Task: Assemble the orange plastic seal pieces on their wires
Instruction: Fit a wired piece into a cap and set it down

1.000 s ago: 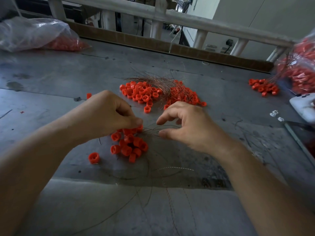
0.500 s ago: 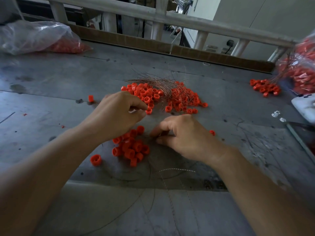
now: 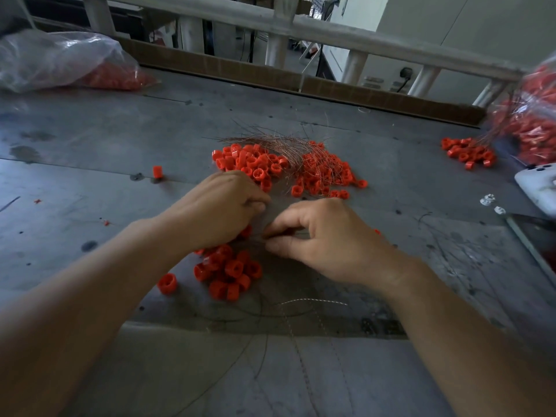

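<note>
1. A thin wire [image 3: 255, 235] is seen between the two hands, low over the grey table [image 3: 90, 139]; it is stretched sideways, from left to right; it is very fine and hard to make out.
2. The thin wire is pinched by the thumb and first finger of the right hand [image 3: 328, 239]; the other fingers are curled in.
3. The left hand [image 3: 222, 209] is curled tight, with the thumb pressed to the first finger; what is held inside, if anything, cannot be told, as it is hidden by the fingers.
4. The wire's loose end seems to be pointed at the left hand; so that hand is the nearer one, and a piece would likely be slid on from that side, along the wire.
5. The near pile of orange seal pieces [image 3: 231, 272] is found just below the left hand, partly hidden by it; one lone piece [image 3: 167, 283] is seen just beside the pile.
6. Further back, a bigger heap of seal pieces [image 3: 252, 164] is spread out; a bundle of wires [image 3: 270, 141] is laid across it.
7. A plastic bag [image 3: 60, 58] is kept at the far left; a small heap [image 3: 467, 152] is seen far right.
</note>
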The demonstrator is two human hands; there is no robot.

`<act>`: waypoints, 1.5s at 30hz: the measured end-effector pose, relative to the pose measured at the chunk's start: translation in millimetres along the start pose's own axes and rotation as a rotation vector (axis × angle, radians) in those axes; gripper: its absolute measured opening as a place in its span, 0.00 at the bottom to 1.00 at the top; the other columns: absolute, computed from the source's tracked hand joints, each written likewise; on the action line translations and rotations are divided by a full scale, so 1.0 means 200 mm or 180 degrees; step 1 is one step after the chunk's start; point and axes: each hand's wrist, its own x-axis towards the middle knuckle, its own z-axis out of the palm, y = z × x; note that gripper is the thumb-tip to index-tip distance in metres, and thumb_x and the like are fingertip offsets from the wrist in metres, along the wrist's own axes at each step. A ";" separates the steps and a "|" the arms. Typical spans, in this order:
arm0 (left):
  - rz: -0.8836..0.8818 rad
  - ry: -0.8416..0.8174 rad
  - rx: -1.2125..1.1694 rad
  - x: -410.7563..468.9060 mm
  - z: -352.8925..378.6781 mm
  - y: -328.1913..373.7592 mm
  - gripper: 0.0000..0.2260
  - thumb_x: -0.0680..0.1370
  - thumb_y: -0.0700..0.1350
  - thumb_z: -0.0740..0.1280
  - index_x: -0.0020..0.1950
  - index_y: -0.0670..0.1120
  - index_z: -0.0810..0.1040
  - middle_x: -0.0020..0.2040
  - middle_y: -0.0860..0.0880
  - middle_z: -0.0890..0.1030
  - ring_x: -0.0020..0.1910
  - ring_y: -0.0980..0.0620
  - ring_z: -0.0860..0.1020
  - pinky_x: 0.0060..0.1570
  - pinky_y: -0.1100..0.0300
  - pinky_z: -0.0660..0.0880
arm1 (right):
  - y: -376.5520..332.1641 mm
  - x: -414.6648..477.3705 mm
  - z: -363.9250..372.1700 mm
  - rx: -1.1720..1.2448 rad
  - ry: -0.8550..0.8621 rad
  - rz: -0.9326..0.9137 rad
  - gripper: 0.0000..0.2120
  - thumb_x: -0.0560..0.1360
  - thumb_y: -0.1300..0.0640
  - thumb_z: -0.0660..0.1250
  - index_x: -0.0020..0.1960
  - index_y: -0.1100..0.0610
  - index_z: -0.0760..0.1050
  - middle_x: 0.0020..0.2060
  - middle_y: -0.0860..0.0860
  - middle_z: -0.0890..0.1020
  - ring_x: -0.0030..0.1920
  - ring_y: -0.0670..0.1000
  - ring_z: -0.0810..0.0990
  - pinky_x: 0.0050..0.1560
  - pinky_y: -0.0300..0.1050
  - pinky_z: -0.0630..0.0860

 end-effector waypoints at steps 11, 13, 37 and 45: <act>-0.0544 0.0751 -0.0125 -0.06 -0.07 0.06 0.16 0.69 0.43 0.72 0.28 0.54 0.68 0.30 0.59 0.71 0.31 0.64 0.68 0.32 0.75 0.64 | 0.25 0.03 -0.18 -0.0237 0.1564 0.0922 0.04 0.73 0.57 0.68 0.46 0.54 0.81 0.35 0.42 0.79 0.38 0.39 0.76 0.42 0.31 0.71; -0.0651 0.0718 -0.0158 -0.07 -0.07 0.06 0.16 0.68 0.40 0.73 0.28 0.53 0.69 0.28 0.59 0.72 0.30 0.63 0.69 0.33 0.79 0.65 | 0.29 0.04 -0.17 -0.0325 0.1458 0.1001 0.06 0.73 0.59 0.69 0.49 0.54 0.81 0.36 0.41 0.78 0.37 0.37 0.74 0.40 0.27 0.68; -0.0703 0.0734 -0.0771 -0.11 -0.10 0.11 0.10 0.67 0.40 0.75 0.40 0.54 0.79 0.36 0.63 0.75 0.35 0.69 0.74 0.36 0.84 0.64 | 0.32 0.11 -0.11 -0.0781 0.1710 0.0490 0.06 0.69 0.65 0.71 0.45 0.58 0.82 0.42 0.47 0.75 0.47 0.50 0.75 0.49 0.40 0.70; -0.0717 0.0684 -0.0833 -0.11 -0.10 0.11 0.10 0.68 0.41 0.75 0.41 0.54 0.79 0.37 0.63 0.75 0.34 0.68 0.76 0.36 0.84 0.64 | 0.33 0.11 -0.10 -0.0971 0.1451 0.0480 0.06 0.70 0.64 0.70 0.46 0.58 0.82 0.50 0.51 0.80 0.54 0.51 0.74 0.50 0.34 0.63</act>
